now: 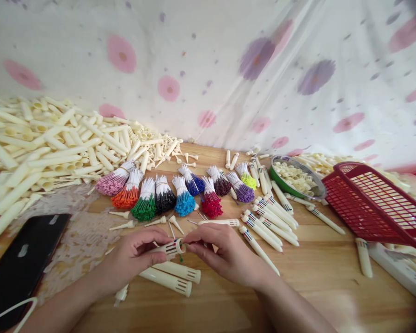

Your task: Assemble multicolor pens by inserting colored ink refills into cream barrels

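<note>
My left hand (143, 252) grips a cream slotted pen barrel (170, 248), its open end turned to the right. At that opening, the fingertips of my right hand (218, 249) are pinched together; whatever they hold is too small to make out. A green-tipped piece (181, 257) shows just under the barrel's rim. Below my hands lie more cream barrels (171, 280) with slotted ends. In front are banded bundles of white refills with coloured tips, among them green (144, 206), light blue (185, 203) and crimson (211, 203).
Cream barrels (52, 143) are heaped at the left. A phone (24, 263) lies near clear plastic bits (86, 240). At right are filled multicolour pens (263, 229), a bowl (321, 189) of small cream parts and a red plastic basket (374, 203). A flowered sheet (208, 60) hangs behind.
</note>
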Action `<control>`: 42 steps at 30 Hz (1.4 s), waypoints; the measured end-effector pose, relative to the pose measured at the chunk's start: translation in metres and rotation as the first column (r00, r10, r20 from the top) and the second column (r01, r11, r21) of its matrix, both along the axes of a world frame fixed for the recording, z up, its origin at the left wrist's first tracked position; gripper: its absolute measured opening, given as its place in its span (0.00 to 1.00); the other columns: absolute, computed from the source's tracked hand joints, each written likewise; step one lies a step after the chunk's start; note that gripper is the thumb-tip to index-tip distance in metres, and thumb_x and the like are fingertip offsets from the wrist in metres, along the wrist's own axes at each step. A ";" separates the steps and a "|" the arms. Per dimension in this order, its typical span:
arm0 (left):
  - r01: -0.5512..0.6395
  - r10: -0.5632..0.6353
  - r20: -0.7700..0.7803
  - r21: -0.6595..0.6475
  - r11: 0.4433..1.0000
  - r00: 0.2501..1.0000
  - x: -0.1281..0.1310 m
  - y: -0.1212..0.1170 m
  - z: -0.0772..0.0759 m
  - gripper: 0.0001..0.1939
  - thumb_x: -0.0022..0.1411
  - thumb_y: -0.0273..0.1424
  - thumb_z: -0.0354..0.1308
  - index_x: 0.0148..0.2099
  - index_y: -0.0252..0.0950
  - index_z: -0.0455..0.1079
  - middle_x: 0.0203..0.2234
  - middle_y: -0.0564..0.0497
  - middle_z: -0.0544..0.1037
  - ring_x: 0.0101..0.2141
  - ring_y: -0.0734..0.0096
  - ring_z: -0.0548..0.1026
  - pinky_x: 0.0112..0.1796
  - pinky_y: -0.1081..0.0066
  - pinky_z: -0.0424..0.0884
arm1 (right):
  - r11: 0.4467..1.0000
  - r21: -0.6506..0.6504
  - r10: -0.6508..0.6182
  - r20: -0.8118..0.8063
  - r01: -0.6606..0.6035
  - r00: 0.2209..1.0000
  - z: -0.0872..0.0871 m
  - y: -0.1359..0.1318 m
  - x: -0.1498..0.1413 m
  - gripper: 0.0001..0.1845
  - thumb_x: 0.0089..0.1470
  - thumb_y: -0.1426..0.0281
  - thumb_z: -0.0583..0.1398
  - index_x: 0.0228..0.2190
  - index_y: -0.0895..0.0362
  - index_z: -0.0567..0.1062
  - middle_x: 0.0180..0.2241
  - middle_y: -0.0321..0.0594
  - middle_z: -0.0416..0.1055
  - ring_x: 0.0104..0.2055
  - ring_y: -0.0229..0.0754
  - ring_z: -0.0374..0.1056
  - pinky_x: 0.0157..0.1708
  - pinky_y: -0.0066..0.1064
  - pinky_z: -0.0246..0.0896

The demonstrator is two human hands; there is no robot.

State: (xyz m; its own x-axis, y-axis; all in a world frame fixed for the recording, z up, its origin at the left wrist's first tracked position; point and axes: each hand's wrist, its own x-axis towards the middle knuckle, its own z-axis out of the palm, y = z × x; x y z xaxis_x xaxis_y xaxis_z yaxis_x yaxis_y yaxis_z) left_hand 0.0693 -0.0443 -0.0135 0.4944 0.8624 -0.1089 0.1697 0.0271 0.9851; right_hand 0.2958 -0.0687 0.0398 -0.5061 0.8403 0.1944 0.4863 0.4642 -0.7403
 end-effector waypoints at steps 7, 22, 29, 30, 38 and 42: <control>0.100 -0.100 0.014 -0.042 0.994 0.995 -0.001 0.001 0.003 0.09 0.54 0.29 0.61 0.38 0.43 0.79 0.35 0.51 0.79 0.34 0.67 0.76 0.33 0.75 0.72 | 0.983 0.172 0.061 0.015 -0.063 0.998 -0.001 -0.001 0.002 0.10 0.59 0.74 0.54 0.39 0.60 0.75 0.31 0.42 0.74 0.31 0.37 0.66 0.29 0.26 0.60; 0.221 -0.217 0.044 -0.123 0.968 0.975 0.002 0.002 0.008 0.07 0.56 0.30 0.58 0.32 0.39 0.79 0.31 0.51 0.75 0.28 0.73 0.72 0.30 0.77 0.69 | 0.867 0.493 -0.001 0.143 -0.070 0.990 0.000 -0.010 -0.009 0.09 0.58 0.77 0.54 0.34 0.61 0.75 0.25 0.38 0.73 0.25 0.36 0.60 0.28 0.30 0.56; 0.126 -0.126 -0.007 -0.055 0.991 0.992 -0.003 0.003 0.003 0.09 0.54 0.33 0.61 0.38 0.43 0.79 0.36 0.49 0.79 0.32 0.67 0.76 0.32 0.73 0.73 | 0.918 0.383 -0.097 -0.022 0.098 0.995 -0.003 -0.002 0.001 0.07 0.57 0.75 0.57 0.33 0.57 0.76 0.29 0.39 0.74 0.31 0.38 0.63 0.33 0.30 0.60; 0.094 -0.095 -0.027 -0.026 0.995 0.995 -0.004 0.003 0.003 0.10 0.54 0.33 0.61 0.39 0.43 0.79 0.37 0.49 0.80 0.35 0.64 0.77 0.35 0.72 0.74 | 0.930 0.341 -0.139 -0.018 0.137 0.990 -0.003 0.001 0.005 0.07 0.58 0.73 0.56 0.34 0.57 0.75 0.30 0.39 0.74 0.32 0.38 0.65 0.33 0.29 0.60; -0.030 0.069 -0.130 0.275 0.961 0.989 -0.016 0.012 0.006 0.10 0.56 0.32 0.59 0.41 0.42 0.78 0.39 0.48 0.79 0.42 0.62 0.76 0.44 0.70 0.72 | 0.977 -0.084 -0.067 0.748 0.194 0.660 -0.015 0.013 0.019 0.11 0.53 0.63 0.61 0.35 0.58 0.74 0.33 0.42 0.75 0.37 0.47 0.71 0.32 0.31 0.59; 0.005 0.034 -0.113 0.326 0.945 0.993 -0.020 0.013 0.000 0.10 0.57 0.32 0.59 0.42 0.42 0.76 0.39 0.48 0.78 0.42 0.63 0.75 0.44 0.70 0.71 | 0.995 -0.024 -0.037 0.817 0.099 0.576 -0.030 0.009 0.003 0.11 0.55 0.66 0.60 0.37 0.61 0.72 0.37 0.48 0.75 0.39 0.50 0.72 0.30 0.32 0.60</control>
State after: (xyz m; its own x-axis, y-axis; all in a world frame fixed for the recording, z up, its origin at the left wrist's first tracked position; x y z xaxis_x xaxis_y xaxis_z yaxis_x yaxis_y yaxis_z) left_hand 0.0491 -0.0313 -0.0134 0.4825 0.8672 0.1231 0.2844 -0.2880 0.9144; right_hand 0.2986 -0.0596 0.0096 -0.3664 0.8732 -0.3213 0.9266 0.3738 -0.0406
